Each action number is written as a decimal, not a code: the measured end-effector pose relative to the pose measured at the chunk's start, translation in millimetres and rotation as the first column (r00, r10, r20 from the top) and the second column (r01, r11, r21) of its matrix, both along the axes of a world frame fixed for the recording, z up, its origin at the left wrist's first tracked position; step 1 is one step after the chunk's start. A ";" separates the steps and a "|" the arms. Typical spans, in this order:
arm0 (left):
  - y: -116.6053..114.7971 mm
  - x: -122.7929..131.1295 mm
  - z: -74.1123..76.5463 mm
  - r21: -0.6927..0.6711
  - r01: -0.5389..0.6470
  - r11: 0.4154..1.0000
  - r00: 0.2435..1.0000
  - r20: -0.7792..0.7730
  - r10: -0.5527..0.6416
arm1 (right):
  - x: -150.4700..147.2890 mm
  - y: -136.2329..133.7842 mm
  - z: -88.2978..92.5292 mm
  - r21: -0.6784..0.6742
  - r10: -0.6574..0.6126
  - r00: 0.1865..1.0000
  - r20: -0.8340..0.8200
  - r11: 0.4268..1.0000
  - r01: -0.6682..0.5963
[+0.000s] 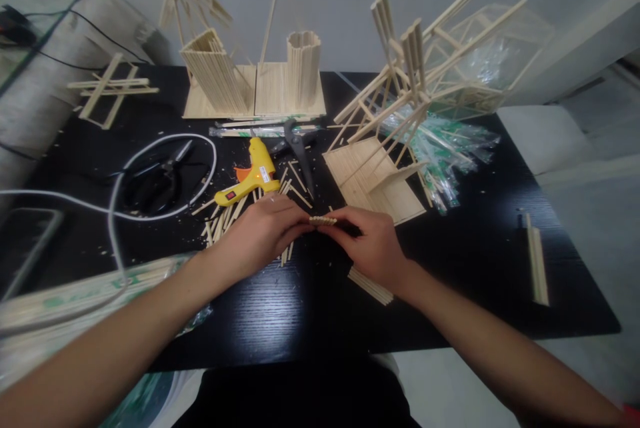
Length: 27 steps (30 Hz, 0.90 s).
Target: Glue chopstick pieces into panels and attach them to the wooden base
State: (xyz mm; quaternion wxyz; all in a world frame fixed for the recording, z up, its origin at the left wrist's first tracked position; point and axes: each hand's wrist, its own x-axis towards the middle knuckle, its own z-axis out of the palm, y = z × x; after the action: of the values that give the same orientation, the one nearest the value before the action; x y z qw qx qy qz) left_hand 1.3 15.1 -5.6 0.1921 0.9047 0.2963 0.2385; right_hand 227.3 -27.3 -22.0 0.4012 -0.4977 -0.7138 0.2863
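Between my two hands is a short flat row of wooden sticks [323,221], seen end-on. My left hand [267,228] pinches its left end with thumb and fingers. The right end is pinched the same way by my right hand [373,241]. Under my right wrist another flat panel of sticks [371,286] lies on the black table [310,321]. Just beyond my left hand rests a yellow glue gun [257,171], its nozzle pointing away from me. Loose cut sticks [225,218] are scattered beneath it and around my left hand.
Dark-handled cutters [297,148] lie past the glue gun, and pliers [167,171] sit inside a white cable loop [213,155]. Stick-built models [215,75] stand at the back. A stick frame on a wooden base [375,181] is at right, beside plastic wrappers [450,155]. Bagged sticks [100,295] lie front left.
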 end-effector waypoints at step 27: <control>0.3 2.9 4.1 -0.029 0.016 0.999 0.999 0.048 -0.015 | -0.8 -0.8 1.4 -0.011 -0.008 1.000 -0.011 1.000 0.008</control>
State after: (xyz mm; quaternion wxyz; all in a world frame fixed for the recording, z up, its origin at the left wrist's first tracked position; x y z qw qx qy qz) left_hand 4.3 15.4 -1.5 0.2141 0.8981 0.2880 0.2541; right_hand 226.5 -28.1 -20.6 0.4033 -0.5012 -0.7081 0.2912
